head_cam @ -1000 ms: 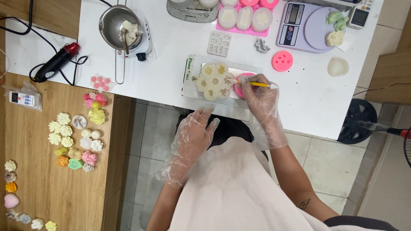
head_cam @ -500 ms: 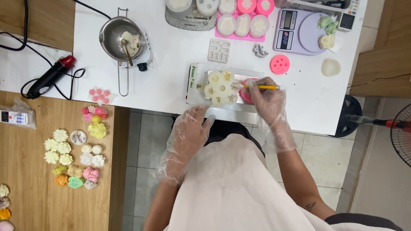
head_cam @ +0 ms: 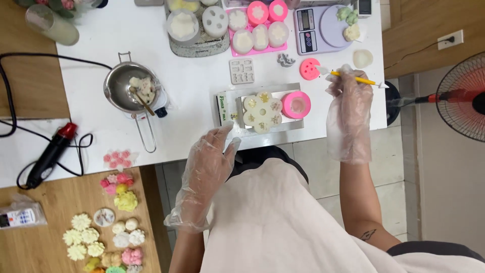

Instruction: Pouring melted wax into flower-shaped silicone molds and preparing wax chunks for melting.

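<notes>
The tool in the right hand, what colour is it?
Yellow shaft with white tips, tool held in the right hand; head view.

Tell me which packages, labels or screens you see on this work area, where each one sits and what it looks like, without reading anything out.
Lilac kitchen scale, top right of the white table: grey display screen on its left side.
Flat clear-wrapped package, under the cream flower-shaped silicone mould, near the gloved left hand: white edge label with green print.
Small white remote in a clear plastic bag, wooden surface at lower left: small screen.
</notes>
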